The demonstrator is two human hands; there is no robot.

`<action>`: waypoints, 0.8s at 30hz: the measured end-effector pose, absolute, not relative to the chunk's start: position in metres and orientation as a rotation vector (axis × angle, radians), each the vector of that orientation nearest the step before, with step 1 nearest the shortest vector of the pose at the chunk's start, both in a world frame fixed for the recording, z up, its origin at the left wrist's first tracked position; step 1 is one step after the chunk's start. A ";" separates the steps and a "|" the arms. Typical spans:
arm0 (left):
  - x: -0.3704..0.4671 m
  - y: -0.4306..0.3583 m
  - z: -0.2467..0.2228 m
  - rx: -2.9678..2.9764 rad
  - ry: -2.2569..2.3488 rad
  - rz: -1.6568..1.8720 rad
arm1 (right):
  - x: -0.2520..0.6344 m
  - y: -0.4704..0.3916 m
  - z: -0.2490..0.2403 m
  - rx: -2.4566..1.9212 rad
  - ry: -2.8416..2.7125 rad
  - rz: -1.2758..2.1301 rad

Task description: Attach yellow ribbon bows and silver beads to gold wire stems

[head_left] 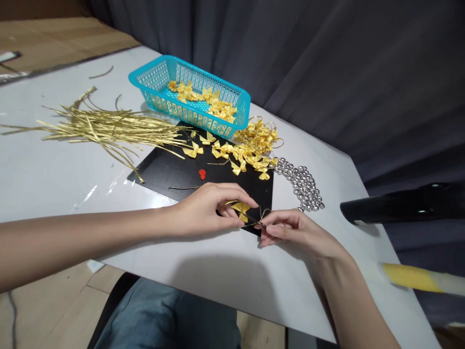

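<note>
My 2 hands meet over the near right edge of a black mat [160, 169] on the white surface [145, 261]. My left hand [209, 208] has its thumb and fingers curled around 1 yellow bow [241, 208] with gold cord at it; my right hand [294, 228], just right of it, pinches a thin dark tool [257, 222] whose exact kind I cannot tell. Farther off on the mat lie loose yellow bows [238, 157] and, nearer my left hand, a small red piece [202, 173]. At the far side stands a blue basket [160, 99] with more bows inside. To its right is a heap of bows with gold loops [259, 135], then silver beads [303, 184] nearer me. A bundle of gold cords [109, 128] lies to the left, partly over the mat.
</note>
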State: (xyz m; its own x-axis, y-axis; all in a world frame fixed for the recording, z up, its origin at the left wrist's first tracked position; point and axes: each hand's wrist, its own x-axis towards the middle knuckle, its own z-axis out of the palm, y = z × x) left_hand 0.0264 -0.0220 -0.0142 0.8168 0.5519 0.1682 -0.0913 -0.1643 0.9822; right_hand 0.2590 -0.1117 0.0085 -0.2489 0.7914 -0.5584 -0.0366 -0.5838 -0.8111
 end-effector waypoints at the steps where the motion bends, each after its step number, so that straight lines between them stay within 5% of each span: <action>1: 0.027 -0.022 -0.014 1.649 0.369 0.588 | 0.261 -0.112 0.011 -1.442 -0.955 1.885; 6: 0.027 -0.022 -0.014 1.662 0.391 0.595 | 0.280 -0.113 0.024 -1.592 -1.152 1.637; 15: 0.026 -0.018 -0.016 1.674 0.435 0.603 | 0.282 -0.105 -0.007 -2.044 -1.580 0.425; 24: 0.026 -0.017 -0.021 1.663 0.418 0.617 | 0.284 -0.102 -0.009 -2.000 -1.810 0.213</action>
